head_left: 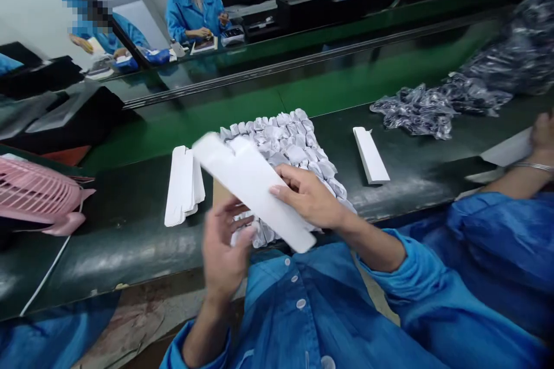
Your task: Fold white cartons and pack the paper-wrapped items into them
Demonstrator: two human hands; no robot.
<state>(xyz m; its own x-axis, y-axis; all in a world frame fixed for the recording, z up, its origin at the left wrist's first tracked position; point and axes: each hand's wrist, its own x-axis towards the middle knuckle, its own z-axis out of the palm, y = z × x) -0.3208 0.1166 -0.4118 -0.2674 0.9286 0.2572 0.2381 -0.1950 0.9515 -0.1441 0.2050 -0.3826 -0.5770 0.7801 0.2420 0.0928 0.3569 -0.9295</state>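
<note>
My right hand (314, 196) grips a flattened white carton (255, 184) between thumb and fingers, tilted across the front of my body. Just below the carton's left part, my left hand (227, 251) is slightly blurred, its fingers apart and curved; it holds nothing. Behind and under the carton lie many small pieces wrapped in white paper (300, 153), packed in rows, with a brown cardboard edge (220, 191) showing at their left. A stack of flat white cartons (184, 187) rests to the left. One narrow white box (371, 155), folded into shape, lies to the right.
A pink fan (38, 193) stands at the left of the dark green bench (142, 248). Crumpled clear plastic bags (424, 106) lie at the back right. A co-worker's hand (543, 138) holds white card at far right. Other people in blue work across the bench.
</note>
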